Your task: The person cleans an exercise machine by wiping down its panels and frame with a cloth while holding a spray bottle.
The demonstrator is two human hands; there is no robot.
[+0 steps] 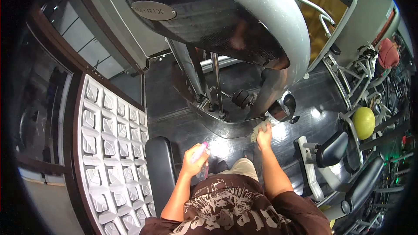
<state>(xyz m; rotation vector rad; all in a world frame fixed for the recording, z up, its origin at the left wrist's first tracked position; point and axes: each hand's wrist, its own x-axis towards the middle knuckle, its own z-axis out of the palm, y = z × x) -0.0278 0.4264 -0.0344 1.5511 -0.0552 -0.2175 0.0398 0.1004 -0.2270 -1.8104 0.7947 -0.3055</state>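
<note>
My left hand (193, 162) is closed around a clear spray bottle (203, 173) with a pink top, held in front of my body. My right hand (264, 138) grips a pale, crumpled cloth (255, 135) near the base of a large gym machine (209, 21) marked MATRIX. Whether the cloth touches the machine's base, I cannot tell. Close to the cloth, a dark pedal-like part (282, 109) sticks out from the machine. My fingers partly cover both the bottle and the cloth.
To my left are a black padded bench (161, 169) and a white panel of raised blocks (114, 156). A padded machine seat (333, 149) and a yellow ball (363, 123) stand on the right. Another person in red (389, 53) is farther back. The dark floor (163, 117) shines.
</note>
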